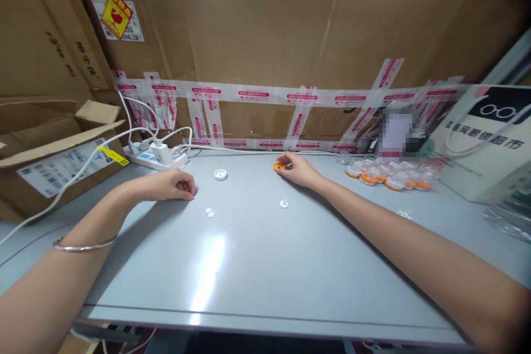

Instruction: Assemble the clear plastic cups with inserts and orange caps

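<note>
My right hand (299, 170) grips a small round orange piece (279, 167) with a dark centre at its left edge, between thumb and fingers, near the back of the table. My left hand (176, 184) rests on the table at the left with its fingers curled closed; whether anything is inside them is hidden. Between the hands sits a white round ring-like cap (220, 175). Two tiny white discs (209, 212) lie to the right and front of my left hand. In front of my right hand is a small white round part (284, 204) with a raised bit.
Several clear-topped orange and white round pieces (390, 175) cluster at the right. Small white parts (405, 214) lie near my right forearm. A power strip (151, 159) with cables, an open carton (62, 160), a paper bag (483, 144) and a large taped box (249, 27) surround the table.
</note>
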Tool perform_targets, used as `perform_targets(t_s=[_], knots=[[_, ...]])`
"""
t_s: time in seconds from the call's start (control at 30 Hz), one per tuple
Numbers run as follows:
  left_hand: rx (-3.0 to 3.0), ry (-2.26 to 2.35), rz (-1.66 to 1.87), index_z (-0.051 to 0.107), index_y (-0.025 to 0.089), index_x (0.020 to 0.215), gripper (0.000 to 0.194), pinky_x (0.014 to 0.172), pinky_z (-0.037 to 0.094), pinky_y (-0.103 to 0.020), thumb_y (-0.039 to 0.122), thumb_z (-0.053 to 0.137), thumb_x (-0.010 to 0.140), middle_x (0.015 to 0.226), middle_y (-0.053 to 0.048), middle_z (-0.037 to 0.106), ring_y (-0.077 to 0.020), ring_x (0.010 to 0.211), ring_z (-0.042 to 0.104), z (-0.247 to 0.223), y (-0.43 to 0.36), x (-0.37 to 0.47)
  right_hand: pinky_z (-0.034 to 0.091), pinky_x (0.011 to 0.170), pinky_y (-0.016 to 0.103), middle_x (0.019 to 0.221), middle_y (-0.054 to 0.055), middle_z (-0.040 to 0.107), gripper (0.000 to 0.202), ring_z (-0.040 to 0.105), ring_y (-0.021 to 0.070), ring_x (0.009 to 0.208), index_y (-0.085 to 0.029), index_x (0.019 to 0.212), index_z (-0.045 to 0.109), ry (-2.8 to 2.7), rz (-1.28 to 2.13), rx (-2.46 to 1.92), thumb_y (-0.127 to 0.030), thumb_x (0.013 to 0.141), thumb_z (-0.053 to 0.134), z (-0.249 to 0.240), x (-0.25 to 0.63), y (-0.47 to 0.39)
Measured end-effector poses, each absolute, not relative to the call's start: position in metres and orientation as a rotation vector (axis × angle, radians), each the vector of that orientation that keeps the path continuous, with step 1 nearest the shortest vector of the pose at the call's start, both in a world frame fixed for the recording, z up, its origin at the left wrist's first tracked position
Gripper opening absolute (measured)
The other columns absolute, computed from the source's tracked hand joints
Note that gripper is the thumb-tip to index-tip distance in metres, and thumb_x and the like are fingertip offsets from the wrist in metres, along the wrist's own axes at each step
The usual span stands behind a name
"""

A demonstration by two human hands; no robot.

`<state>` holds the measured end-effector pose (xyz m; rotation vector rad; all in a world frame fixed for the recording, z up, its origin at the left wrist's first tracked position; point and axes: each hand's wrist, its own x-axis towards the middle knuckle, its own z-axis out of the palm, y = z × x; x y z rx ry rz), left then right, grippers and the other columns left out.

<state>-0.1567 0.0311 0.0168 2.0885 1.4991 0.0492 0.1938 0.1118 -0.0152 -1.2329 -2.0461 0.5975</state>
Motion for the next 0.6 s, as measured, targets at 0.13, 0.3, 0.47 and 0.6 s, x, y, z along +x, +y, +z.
perform_targets(t_s=[0.13,0.3,0.47,0.6], knots=[[2.106,1.51,0.049,0.063,0.019,0.078,0.028,0.057,0.038,-0.022,0.045,0.057,0.07,0.072,-0.002,0.062,-0.0169,0.067,0.054,0.016,0.032,-0.156,0.048,0.085,0.034,0.099,0.007,0.067,0.028,0.062,0.0166,0.092,-0.018,0.097,0.056,-2.037,0.728,-1.147,-0.03,0.073,0.064,0.001,0.21,0.072],[2.085,1.535,0.038,0.062,0.019,0.077,0.026,0.057,0.038,-0.022,0.043,0.058,0.07,0.07,-0.001,0.061,-0.0165,0.067,0.053,0.016,0.032,-0.154,0.043,0.093,0.038,0.099,0.004,0.068,0.027,0.06,0.0194,0.099,-0.02,0.092,0.062,-2.058,0.984,-1.177,-0.033,0.069,0.067,0.005,0.224,0.019],[2.083,1.542,0.022,0.062,0.019,0.077,0.025,0.057,0.037,-0.022,0.043,0.058,0.071,0.07,-0.001,0.06,-0.0167,0.067,0.053,0.016,0.032,-0.155,0.045,0.09,0.035,0.095,0.002,0.068,0.026,0.061,0.0191,0.097,-0.021,0.092,0.064,-2.012,1.011,-1.206,-0.027,0.067,0.068,-0.003,0.22,0.012],[2.078,1.532,0.024,0.06,0.019,0.078,0.025,0.06,0.039,-0.022,0.043,0.056,0.074,0.073,-0.001,0.061,-0.0166,0.07,0.053,0.015,0.031,-0.156,0.045,0.089,0.031,0.097,0.002,0.067,0.02,0.061,0.0166,0.094,-0.02,0.088,0.067,-2.088,1.028,-1.102,-0.026,0.07,0.067,-0.009,0.216,0.018]])
